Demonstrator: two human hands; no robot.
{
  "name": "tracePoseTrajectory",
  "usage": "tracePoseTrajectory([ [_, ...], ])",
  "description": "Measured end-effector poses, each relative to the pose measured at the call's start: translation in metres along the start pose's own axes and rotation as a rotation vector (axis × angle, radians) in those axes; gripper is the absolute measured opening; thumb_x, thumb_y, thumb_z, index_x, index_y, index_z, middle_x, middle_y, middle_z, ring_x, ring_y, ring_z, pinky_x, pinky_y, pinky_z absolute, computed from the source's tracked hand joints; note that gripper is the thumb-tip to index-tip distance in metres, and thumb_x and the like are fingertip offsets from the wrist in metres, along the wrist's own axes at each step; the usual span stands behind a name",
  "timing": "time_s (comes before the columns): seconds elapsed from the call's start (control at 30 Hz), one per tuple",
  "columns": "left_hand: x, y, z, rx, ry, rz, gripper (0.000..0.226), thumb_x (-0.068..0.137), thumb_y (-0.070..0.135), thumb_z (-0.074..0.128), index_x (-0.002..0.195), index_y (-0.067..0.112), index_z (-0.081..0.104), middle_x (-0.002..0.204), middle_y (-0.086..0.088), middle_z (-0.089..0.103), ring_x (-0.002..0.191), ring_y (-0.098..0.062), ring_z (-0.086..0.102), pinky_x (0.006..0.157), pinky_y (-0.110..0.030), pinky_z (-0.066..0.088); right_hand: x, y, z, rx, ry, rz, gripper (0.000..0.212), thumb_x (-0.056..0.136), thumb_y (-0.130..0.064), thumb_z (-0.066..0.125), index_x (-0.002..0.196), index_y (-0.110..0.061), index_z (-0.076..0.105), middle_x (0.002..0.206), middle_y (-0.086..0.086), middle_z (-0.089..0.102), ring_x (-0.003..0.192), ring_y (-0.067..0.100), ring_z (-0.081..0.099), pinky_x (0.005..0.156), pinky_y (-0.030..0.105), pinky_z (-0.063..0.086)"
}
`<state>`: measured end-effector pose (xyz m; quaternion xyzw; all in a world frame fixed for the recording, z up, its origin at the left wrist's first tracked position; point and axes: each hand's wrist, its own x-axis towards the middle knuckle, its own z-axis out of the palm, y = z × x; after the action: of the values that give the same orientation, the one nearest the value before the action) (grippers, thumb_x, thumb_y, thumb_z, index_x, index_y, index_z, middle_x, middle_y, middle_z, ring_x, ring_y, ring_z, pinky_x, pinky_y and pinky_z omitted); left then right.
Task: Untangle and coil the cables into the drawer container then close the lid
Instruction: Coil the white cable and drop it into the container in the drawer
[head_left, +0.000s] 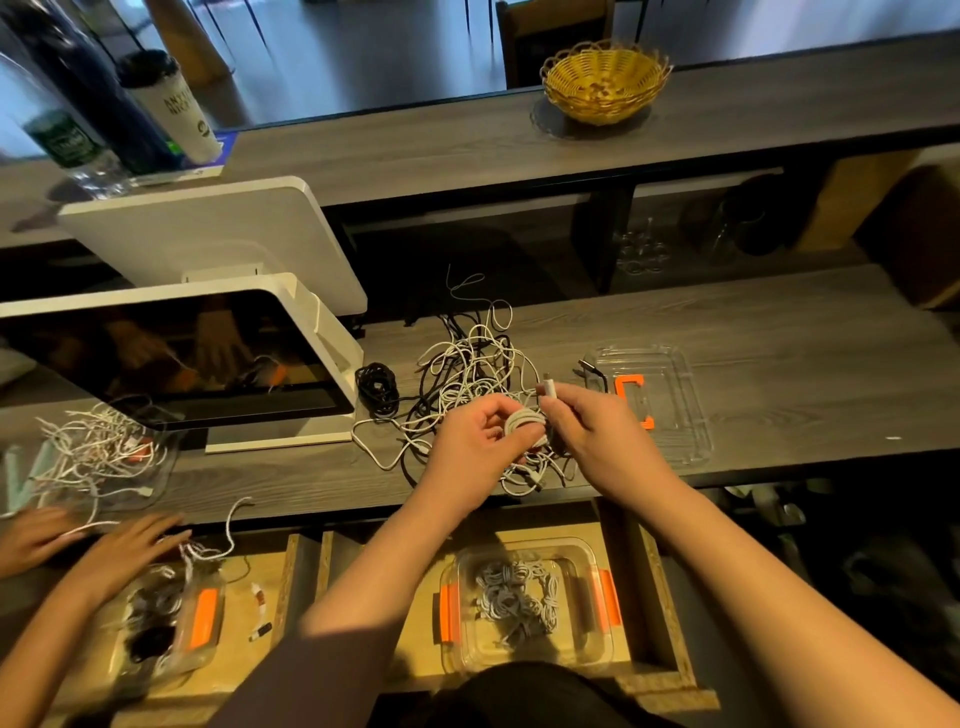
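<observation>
A small coil of white cable (523, 420) is held over the desk's front edge. My left hand (475, 441) grips the coil from the left. My right hand (592, 421) pinches the cable's end, its white plug (548, 387) sticking up. Behind my hands lies a tangle of white and black cables (470, 369). A coiled black cable (377, 387) lies to its left. In the open drawer below sits a clear container (587, 654) with orange clips, holding coiled white cables (517, 597). Its clear lid (675, 415) lies on the desk to the right.
A white point-of-sale screen (171, 358) stands at the left. Another person's hands (124, 551) work at the far left over a second drawer container (197, 618) and another cable tangle (98, 447). A yellow basket (605, 83) and bottles (78, 104) stand on the upper shelf.
</observation>
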<state>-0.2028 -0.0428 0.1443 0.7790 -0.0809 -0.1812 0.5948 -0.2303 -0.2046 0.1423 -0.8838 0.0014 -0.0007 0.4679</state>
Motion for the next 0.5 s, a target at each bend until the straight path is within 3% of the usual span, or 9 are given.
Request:
tracePoseTrajectory([
  [0.13,-0.001,-0.001,-0.002,0.252,-0.024,0.131,0.02,0.089,0.015,0.074,0.086,0.033,0.067,0.082,0.008,0.067,0.073,-0.002,0.059,0.067,-0.019,0.048,0.004,0.004,-0.004,0.114,-0.074,0.126,0.024,0.1,-0.026,0.056,0.087,-0.019,0.076,0.065,0.003,0.064,0.059,0.016,0.055,0.06,0.041,0.049],
  [0.2,-0.001,-0.004,-0.001,0.289,0.015,0.199,0.02,0.086,0.017,0.076,0.086,0.036,0.067,0.09,0.013,0.064,0.084,-0.004,0.06,0.075,-0.023,0.049,0.004,0.004,-0.01,0.2,-0.143,0.148,0.023,0.099,-0.026,0.057,0.088,-0.02,0.077,0.063,0.001,0.06,0.057,0.012,0.05,0.055,0.03,0.044],
  [0.3,-0.004,-0.005,0.001,0.328,0.117,0.281,0.016,0.081,0.021,0.08,0.091,0.03,0.071,0.106,0.016,0.057,0.102,-0.004,0.057,0.086,-0.017,0.048,0.004,-0.001,-0.016,0.179,-0.266,0.136,0.027,0.102,-0.022,0.051,0.093,-0.01,0.073,0.064,0.0,0.054,0.053,0.005,0.046,0.05,0.019,0.038],
  [0.37,-0.006,-0.007,0.003,0.262,0.146,0.273,0.017,0.08,0.017,0.081,0.091,0.026,0.072,0.107,0.013,0.062,0.102,-0.005,0.06,0.088,-0.018,0.049,0.005,-0.003,-0.018,0.201,-0.299,0.151,0.029,0.103,-0.018,0.046,0.091,-0.005,0.069,0.067,0.004,0.051,0.055,0.01,0.046,0.05,0.021,0.038],
  [0.5,-0.01,-0.003,0.006,0.061,0.149,0.107,0.027,0.079,0.006,0.081,0.084,0.03,0.071,0.086,0.005,0.073,0.085,-0.011,0.068,0.08,-0.03,0.057,0.006,-0.003,-0.017,0.206,-0.325,0.153,0.032,0.102,-0.018,0.043,0.087,-0.004,0.066,0.074,0.01,0.054,0.065,0.022,0.049,0.061,0.033,0.044],
])
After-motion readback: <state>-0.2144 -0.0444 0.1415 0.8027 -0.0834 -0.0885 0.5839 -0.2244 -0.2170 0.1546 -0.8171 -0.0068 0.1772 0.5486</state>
